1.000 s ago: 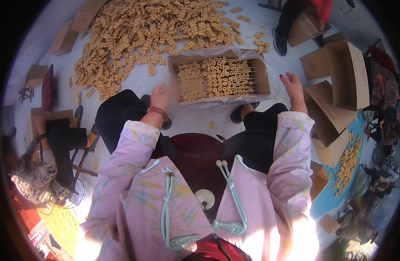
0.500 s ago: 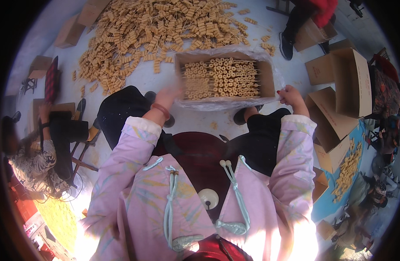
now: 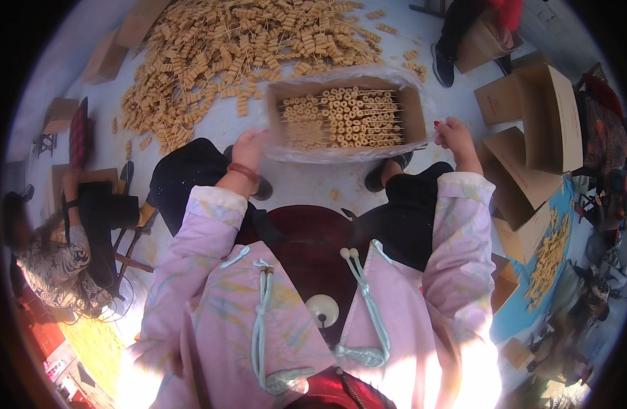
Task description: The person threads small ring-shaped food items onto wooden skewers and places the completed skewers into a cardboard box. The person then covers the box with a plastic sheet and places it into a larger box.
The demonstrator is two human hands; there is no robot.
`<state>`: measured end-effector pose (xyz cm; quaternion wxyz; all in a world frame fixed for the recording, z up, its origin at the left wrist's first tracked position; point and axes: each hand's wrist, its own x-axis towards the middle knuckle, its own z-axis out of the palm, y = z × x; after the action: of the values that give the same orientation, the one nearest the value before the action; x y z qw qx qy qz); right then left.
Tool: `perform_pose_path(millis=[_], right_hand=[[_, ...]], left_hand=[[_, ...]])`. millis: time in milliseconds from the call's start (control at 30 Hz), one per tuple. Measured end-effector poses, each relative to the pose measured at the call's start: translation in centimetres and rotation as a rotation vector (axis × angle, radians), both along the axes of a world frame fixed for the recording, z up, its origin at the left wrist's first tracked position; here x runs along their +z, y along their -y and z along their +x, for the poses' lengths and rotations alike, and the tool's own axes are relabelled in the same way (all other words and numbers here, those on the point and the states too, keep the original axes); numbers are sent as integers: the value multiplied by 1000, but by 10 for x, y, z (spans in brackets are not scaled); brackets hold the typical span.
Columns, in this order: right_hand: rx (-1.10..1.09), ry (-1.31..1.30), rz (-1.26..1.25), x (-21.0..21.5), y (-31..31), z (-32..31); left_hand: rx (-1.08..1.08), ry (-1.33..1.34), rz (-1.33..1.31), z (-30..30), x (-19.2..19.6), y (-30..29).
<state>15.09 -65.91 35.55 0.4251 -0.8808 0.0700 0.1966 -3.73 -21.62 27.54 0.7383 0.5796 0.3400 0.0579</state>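
In front of me a cardboard box (image 3: 413,117) lined with a clear plastic bag (image 3: 347,157) stands on the floor. Rows of skewered, ring-shaped tan snack pieces (image 3: 357,117) lie packed inside, their ring ends facing up; the left part is veiled by plastic. My right hand (image 3: 455,138) is closed in a pinch on the bag's near right corner. At the near left corner, my left hand (image 3: 248,150) is closed on the bag's edge, slightly blurred, fingertips partly hidden by the film.
A large heap of skewered snacks (image 3: 218,58) covers the floor beyond the box. Open cardboard cartons (image 3: 548,123) stand at right, beside a blue sheet (image 3: 514,310) with more snacks. A co-worker (image 3: 61,259) sits at left; another person's leg (image 3: 446,58) shows at far right.
My left hand has moved left and slightly nearer to me, drawing the bag's left edge outward. My right hand stays at the right corner. The co-worker's dark red checked item has shifted slightly.
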Motion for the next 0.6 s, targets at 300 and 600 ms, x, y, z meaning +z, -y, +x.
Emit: perform_pose_path(millis=[300, 600], right_hand=[[-36, -45, 12, 3, -3, 1], [-105, -11, 159, 11, -23, -4]], left_hand=[[-39, -1, -35, -1, -22, -13], [0, 54, -181, 7, 4, -5]])
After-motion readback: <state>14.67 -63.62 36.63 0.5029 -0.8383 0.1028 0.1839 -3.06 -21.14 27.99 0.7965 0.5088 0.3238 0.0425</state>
